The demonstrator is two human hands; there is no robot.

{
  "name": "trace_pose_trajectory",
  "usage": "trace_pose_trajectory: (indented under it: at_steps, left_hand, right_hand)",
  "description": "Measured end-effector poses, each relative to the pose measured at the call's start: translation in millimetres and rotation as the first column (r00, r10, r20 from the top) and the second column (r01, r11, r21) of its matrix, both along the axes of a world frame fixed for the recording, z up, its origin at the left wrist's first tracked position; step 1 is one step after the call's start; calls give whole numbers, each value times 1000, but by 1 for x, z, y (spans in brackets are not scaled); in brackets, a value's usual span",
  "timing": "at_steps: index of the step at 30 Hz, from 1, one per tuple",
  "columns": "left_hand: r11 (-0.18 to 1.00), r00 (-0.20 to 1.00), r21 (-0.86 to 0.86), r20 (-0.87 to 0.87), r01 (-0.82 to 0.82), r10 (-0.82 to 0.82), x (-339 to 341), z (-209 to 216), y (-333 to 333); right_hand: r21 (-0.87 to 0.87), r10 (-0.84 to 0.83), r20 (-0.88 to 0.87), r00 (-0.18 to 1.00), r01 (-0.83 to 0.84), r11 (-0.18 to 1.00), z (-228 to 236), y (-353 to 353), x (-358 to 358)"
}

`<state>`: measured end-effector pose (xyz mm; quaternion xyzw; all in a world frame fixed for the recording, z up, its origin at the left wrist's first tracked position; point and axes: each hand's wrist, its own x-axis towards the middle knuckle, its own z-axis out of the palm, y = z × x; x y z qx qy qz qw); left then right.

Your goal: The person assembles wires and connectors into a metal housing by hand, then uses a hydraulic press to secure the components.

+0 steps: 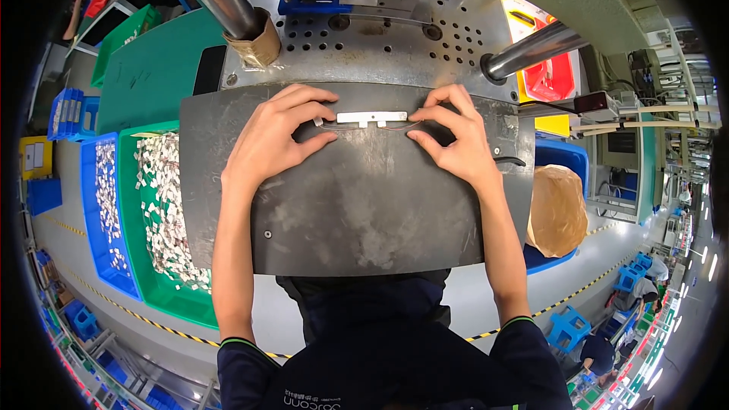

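Observation:
A white bar-shaped piece (pixel 372 117) with small white tabs under it lies crosswise on the dark work plate (pixel 364 205). A thin cable (pixel 351 129) runs along its near side, between my two hands. My left hand (pixel 285 133) is at the bar's left end, thumb and fingers curled in a pinch around the cable's left end, where a small white connector shows. Opposite it, my right hand (pixel 462 133) pinches around the cable's right end, its index fingertip beside the bar's right end. The exact grip between the fingertips is partly hidden.
Metal posts (pixel 228 4) and a perforated steel bed (pixel 326 53) rise beyond the plate. To the left stand a green bin (pixel 144 281) and a blue bin (pixel 121 281), both holding many small white parts. A brown paper-lined blue bin (pixel 557 209) is at right.

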<state>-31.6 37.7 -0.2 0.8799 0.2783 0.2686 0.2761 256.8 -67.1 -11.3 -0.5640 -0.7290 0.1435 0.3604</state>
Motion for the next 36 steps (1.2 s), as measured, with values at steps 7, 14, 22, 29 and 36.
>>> trace_pose_trajectory:
  at_steps: [7,14,22,29,36]
  left_hand:
    - [993,996,115,84,2,-12,23,-19,-16]
    - [980,987,179,152,-85,57,37,-32,-20]
    - [965,962,195,242,-177,127,42,-51,-21]
    - [969,943,175,312,-174,113,46,-39,-23]
    - [985,924,4,347,-171,159,45,-41,-21]
  right_hand:
    - [117,17,27,999,-20,993,-17,2,-24]
    - [176,-63,48,997,54,983,-21,6,-41]
    - [206,-150,30,988,140,968,2,45,-38]
    - [258,-275,286,918,202,945,57,206,46]
    - [355,-298,386,873,158,922,49,219,73]
